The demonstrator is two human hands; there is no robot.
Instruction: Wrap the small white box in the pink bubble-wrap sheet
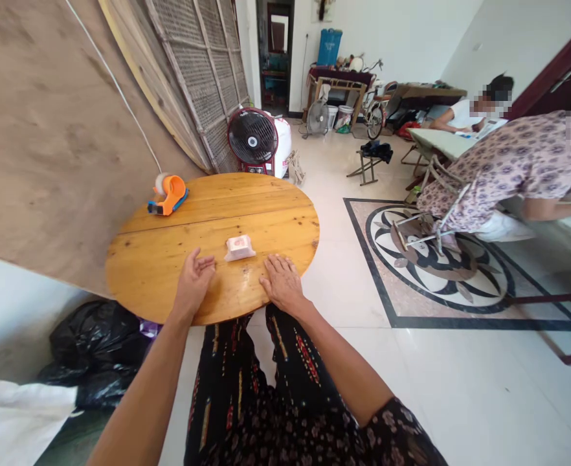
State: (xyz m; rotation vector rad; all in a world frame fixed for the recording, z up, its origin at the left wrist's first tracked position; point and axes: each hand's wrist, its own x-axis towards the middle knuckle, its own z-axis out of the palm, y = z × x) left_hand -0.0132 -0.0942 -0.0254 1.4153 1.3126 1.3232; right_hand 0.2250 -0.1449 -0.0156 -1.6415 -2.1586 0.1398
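Observation:
On the round wooden table (208, 200) lies a small wrapped packet (239, 248), pinkish-white with a reddish mark on top. To its left is my left hand (195, 279), on its side with the fingers loosely curved and apart, holding nothing. My right hand (281, 279) rests palm down at the table's near right, its fingers stretched out flat. Neither hand touches the packet. Farther back on the left of the tabletop stands an orange and blue tape dispenser (171, 195) with a roll of tape.
A red-rimmed fan (252, 137) stands behind the table. Black plastic bags (96, 343) sit on the floor at the left. To the right, a person in a patterned top (513, 162) sits at a long table (443, 141), with another person beyond. A folding stool (367, 167) stands farther back.

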